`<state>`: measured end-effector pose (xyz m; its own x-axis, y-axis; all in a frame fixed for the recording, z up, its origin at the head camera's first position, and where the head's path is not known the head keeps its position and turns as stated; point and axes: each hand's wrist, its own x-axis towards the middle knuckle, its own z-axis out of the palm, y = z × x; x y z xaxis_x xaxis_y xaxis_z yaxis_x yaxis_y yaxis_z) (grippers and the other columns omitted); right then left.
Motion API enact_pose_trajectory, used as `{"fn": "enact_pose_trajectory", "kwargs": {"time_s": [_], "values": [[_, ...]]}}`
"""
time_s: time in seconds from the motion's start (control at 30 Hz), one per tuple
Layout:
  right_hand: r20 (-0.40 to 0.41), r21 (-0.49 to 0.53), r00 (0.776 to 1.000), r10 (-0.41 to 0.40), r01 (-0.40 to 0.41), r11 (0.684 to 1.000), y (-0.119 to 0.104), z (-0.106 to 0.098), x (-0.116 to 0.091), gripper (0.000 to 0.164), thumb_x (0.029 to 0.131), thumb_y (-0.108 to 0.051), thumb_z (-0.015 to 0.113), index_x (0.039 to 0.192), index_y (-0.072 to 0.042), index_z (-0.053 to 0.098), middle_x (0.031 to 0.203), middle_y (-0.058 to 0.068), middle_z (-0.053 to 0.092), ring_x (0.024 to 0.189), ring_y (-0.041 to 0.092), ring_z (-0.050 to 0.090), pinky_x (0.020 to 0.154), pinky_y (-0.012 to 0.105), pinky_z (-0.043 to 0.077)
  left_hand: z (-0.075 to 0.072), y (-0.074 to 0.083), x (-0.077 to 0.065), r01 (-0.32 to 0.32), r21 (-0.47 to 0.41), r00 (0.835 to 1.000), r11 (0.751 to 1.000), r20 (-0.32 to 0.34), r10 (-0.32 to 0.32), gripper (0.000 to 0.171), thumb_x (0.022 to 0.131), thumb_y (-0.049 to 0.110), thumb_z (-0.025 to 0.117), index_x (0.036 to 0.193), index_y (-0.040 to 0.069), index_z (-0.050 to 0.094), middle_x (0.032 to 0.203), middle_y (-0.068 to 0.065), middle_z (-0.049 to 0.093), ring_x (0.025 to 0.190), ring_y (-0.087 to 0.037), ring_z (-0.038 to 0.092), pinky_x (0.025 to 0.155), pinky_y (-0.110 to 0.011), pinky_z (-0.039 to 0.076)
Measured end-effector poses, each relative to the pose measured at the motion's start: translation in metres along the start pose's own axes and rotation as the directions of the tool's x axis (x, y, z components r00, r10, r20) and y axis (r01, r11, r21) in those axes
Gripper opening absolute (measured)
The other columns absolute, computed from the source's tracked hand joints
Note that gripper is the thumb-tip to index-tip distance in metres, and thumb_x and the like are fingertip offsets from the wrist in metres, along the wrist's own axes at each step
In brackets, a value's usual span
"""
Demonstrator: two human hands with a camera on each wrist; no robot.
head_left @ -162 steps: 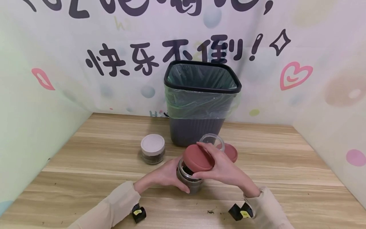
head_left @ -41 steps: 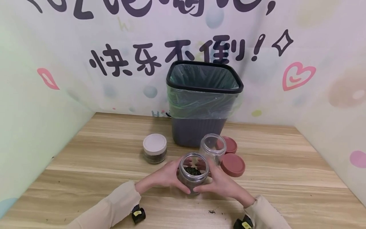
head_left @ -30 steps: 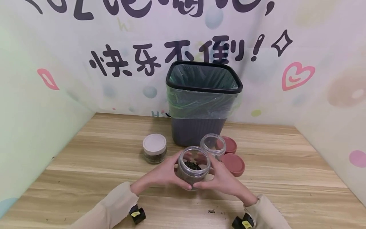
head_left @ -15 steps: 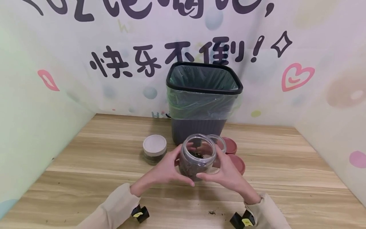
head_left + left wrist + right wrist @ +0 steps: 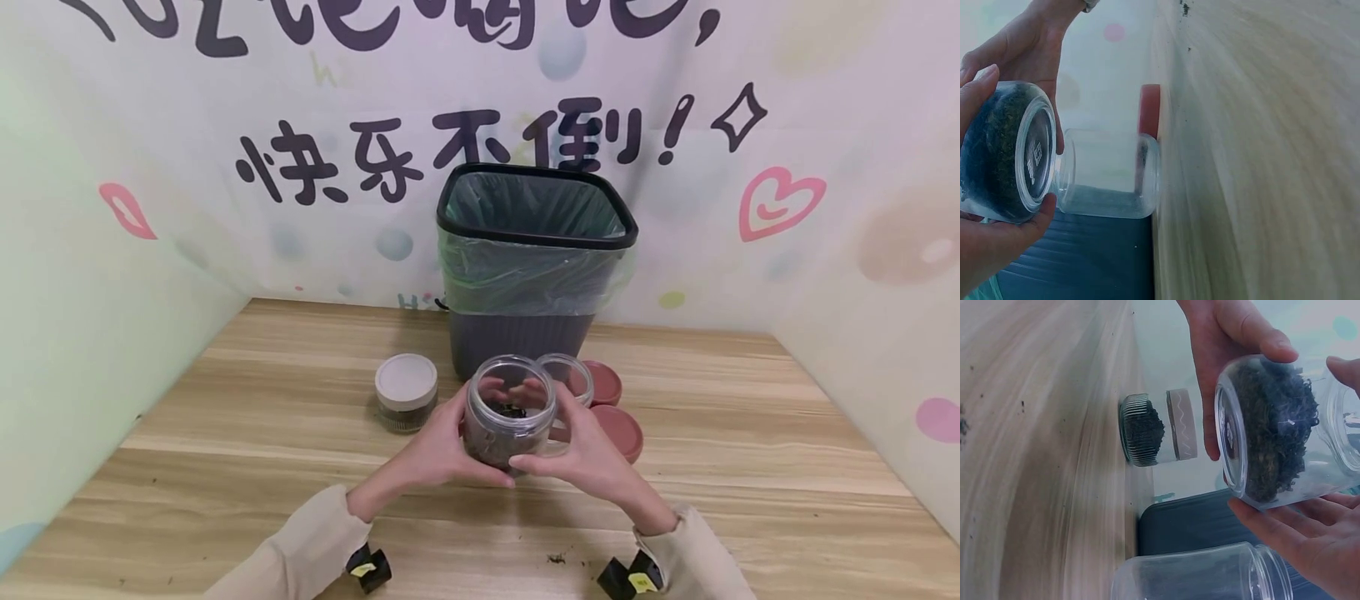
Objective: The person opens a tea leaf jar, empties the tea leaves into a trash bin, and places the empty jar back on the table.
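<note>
An uncapped clear glass jar (image 5: 507, 437), partly filled with dark dried tea leaves (image 5: 1275, 425), is held just off the table in both hands. My left hand (image 5: 438, 450) grips its left side, the thumb across the front. From the right, my right hand (image 5: 588, 454) curls round it, with fingertips showing through the glass behind. The jar's round base shows in both wrist views. Just behind it to the right stands an empty open glass jar (image 5: 1107, 178). Two red lids, a nearer one (image 5: 621, 433) and a farther one (image 5: 606, 382), lie beside that jar.
A shorter ribbed jar (image 5: 1144, 434) of dark leaves, capped with a pale lid (image 5: 406, 382), stands to the left. Behind everything, a dark trash bin (image 5: 517, 337) with a green liner stands against the printed backdrop. Leaf crumbs (image 5: 556, 558) lie near the front.
The red lid that my right hand held over the jar now lies on the table. Both hands have since lifted the jar; in the last half second it shifted slightly left.
</note>
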<state>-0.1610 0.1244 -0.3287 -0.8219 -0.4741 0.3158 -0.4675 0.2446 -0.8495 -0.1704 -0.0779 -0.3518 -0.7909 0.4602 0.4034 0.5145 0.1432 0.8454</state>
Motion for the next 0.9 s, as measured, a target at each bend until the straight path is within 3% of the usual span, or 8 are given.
{"fn": "enact_pose_trajectory", "kwargs": {"time_s": [0.2,0.47,0.63,0.9], "values": [[0.029,0.030,1.000,0.004,-0.005,1.000,0.003,0.001,0.001,0.075,0.070,-0.012,0.075,0.133,-0.011,0.034,0.130,0.011,0.043,0.120,0.026,0.042,0.088,0.034,0.045,0.000,-0.004,-0.001,0.004,-0.009,1.000,1.000,-0.013,-0.004,0.091,0.050,0.015,0.087,0.127,0.014,0.037,0.120,0.000,0.052,0.112,-0.014,0.048,0.095,-0.030,0.036],[0.029,0.070,0.999,0.013,-0.015,0.997,0.005,0.005,0.005,0.076,0.072,-0.009,0.073,0.135,-0.008,0.030,0.136,0.016,0.035,0.122,0.032,0.038,0.090,0.034,0.043,-0.002,-0.004,-0.001,0.018,0.057,0.998,0.998,-0.066,-0.014,0.088,0.048,0.016,0.087,0.124,0.013,0.042,0.118,0.000,0.055,0.109,-0.012,0.050,0.093,-0.030,0.038],[0.058,0.097,0.998,0.004,-0.010,0.995,0.004,0.007,0.007,0.079,0.072,-0.007,0.073,0.136,-0.008,0.028,0.138,0.016,0.031,0.124,0.033,0.035,0.092,0.031,0.041,-0.005,-0.004,-0.002,0.042,0.038,0.997,0.998,-0.072,-0.040,0.088,0.049,0.016,0.087,0.124,0.014,0.042,0.118,0.000,0.055,0.109,-0.012,0.050,0.094,-0.030,0.038],[0.037,-0.015,0.999,-0.018,0.019,1.000,0.003,0.008,0.011,0.078,0.071,-0.013,0.074,0.136,-0.010,0.030,0.136,0.014,0.035,0.123,0.028,0.037,0.092,0.034,0.042,-0.009,0.000,-0.002,0.055,0.023,0.995,0.998,-0.090,-0.053,0.088,0.049,0.014,0.087,0.124,0.012,0.042,0.116,-0.002,0.055,0.108,-0.014,0.050,0.094,-0.031,0.038]]}}
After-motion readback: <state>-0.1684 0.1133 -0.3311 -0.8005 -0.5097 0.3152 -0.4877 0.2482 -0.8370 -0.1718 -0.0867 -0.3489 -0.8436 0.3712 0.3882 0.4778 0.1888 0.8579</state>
